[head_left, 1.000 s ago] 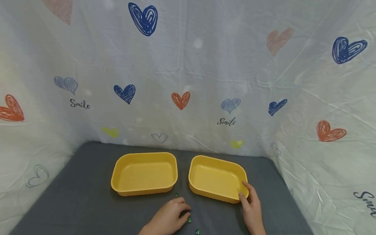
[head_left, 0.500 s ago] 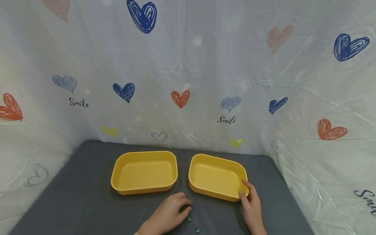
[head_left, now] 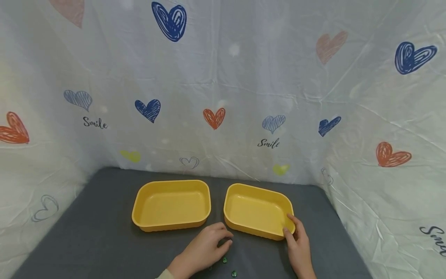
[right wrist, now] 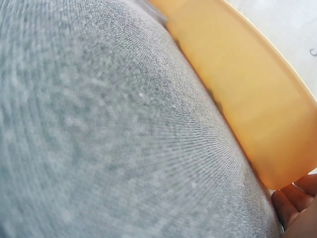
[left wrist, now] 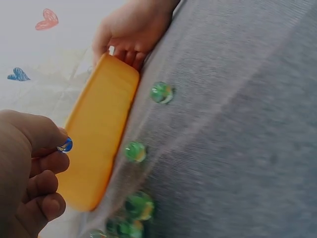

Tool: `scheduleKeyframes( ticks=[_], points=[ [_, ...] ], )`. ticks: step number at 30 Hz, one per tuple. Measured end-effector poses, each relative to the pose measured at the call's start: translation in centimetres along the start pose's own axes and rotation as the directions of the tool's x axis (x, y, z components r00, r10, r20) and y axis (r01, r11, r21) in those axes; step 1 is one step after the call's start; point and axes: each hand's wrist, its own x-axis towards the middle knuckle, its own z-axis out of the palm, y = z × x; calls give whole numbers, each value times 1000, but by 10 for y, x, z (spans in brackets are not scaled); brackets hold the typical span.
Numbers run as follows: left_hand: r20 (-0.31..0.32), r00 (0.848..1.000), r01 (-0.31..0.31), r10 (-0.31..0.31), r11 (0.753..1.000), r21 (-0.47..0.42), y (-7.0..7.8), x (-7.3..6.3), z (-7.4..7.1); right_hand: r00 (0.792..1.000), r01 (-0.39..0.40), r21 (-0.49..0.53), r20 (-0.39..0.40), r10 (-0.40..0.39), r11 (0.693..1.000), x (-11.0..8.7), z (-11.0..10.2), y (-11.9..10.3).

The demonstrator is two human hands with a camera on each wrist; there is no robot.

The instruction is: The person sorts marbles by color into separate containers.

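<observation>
Between thumb and forefinger, my left hand (head_left: 208, 248) pinches a small blue glass marble (left wrist: 68, 145), best seen in the left wrist view and hidden in the head view. That hand is just in front of the right yellow tray (head_left: 258, 213), near its left front corner. My right hand (head_left: 300, 248) grips the right end of this tray, thumb and finger at its rim. Below the left hand, several green glass marbles lie on the grey cloth, among them a nearer marble (head_left: 234, 273) and another (head_left: 224, 260). The left wrist view shows more green marbles (left wrist: 139, 205) in a cluster.
A second yellow tray (head_left: 170, 207) stands to the left, a narrow gap from the right one. Both are on a grey cloth-covered table (head_left: 97, 232). A white curtain (head_left: 240, 85) printed with hearts hangs behind and along both sides.
My left hand has moved right and slightly forward, closer to the right tray. A green marble beneath its wrist has come into view. The right hand and both trays stay put.
</observation>
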Motion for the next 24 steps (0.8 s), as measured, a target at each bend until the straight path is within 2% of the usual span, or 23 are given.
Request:
scheduleKeyframes(
  ticks=[6, 13, 20, 24],
  points=[
    [-11, 999, -37, 37, 999, 18, 7, 13, -7, 1000, 15, 13, -13, -15, 1000, 1, 0, 2],
    [-23, 997, -73, 75, 994, 77, 14, 24, -14, 1000, -4, 0, 1, 4, 1000, 1, 0, 1],
    [-34, 998, -46, 48, 998, 47, 17, 35, -17, 1000, -15, -8, 2, 15, 1000, 1, -1, 1],
    [-48, 997, -59, 60, 998, 19, 16, 41, -18, 1000, -15, 2, 3, 15, 1000, 1, 0, 1]
  ],
)
